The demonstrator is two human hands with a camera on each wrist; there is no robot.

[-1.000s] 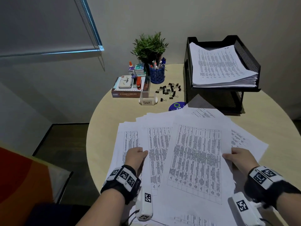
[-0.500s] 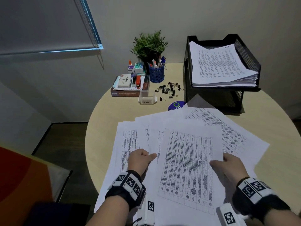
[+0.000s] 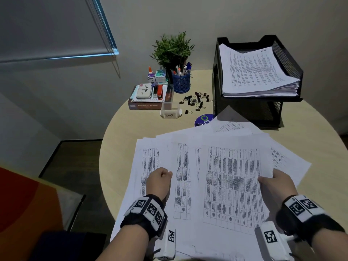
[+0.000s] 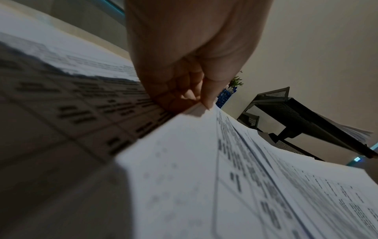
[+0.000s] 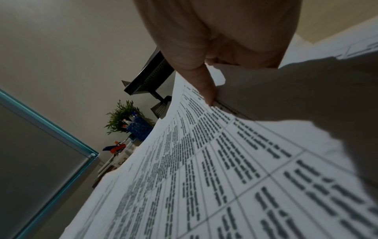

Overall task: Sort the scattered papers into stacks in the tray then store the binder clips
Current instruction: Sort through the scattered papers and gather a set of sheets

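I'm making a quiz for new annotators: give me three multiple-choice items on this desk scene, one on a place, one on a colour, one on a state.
1. Where do the binder clips lie?
A. loose on the table between the pen cup and the tray
B. inside the tray
C. on the book

2. What colour is the pen cup?
A. red
B. blue
C. white

3. What is the right hand doing?
A. hanging idle
B. pinching the edge of a printed sheet
C. holding a pen

Answers: 1 A, they are scattered left of the black tray; 2 B, its mesh is blue; 3 B, the thumb lies on the sheet with fingers under it.
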